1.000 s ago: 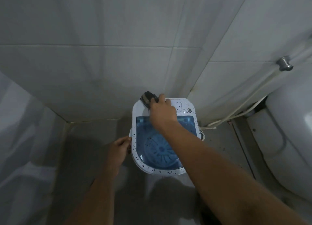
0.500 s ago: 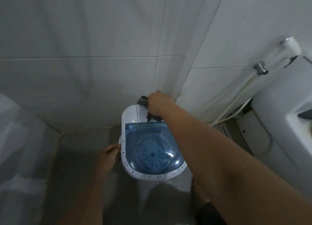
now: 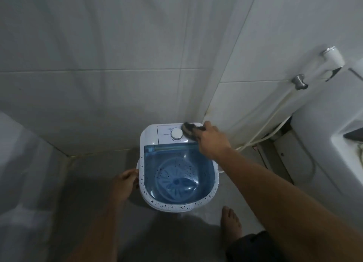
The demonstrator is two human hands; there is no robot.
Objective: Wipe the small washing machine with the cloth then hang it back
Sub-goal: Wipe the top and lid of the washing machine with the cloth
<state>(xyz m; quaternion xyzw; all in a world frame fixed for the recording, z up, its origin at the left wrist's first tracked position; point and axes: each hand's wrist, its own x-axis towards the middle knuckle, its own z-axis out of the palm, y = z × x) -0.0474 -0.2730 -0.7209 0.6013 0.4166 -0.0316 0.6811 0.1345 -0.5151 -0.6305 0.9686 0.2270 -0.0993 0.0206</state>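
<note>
The small washing machine (image 3: 177, 167) stands on the floor against the tiled wall. The right hand (image 3: 213, 141) presses a dark cloth (image 3: 189, 129) on its back panel, fingers closed around it, beside the dial (image 3: 176, 134). The left hand (image 3: 125, 184) grips its left rim.

This is a home bathroom: tiled walls (image 3: 98, 84), a toilet (image 3: 334, 143) with spray hose (image 3: 275, 120), and a small washer (image 3: 176, 173) on the floor (image 3: 88, 183).

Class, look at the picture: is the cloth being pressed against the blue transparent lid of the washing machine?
No: the right hand holds the cloth on the white control panel beside the dial, behind the blue lid.
</note>
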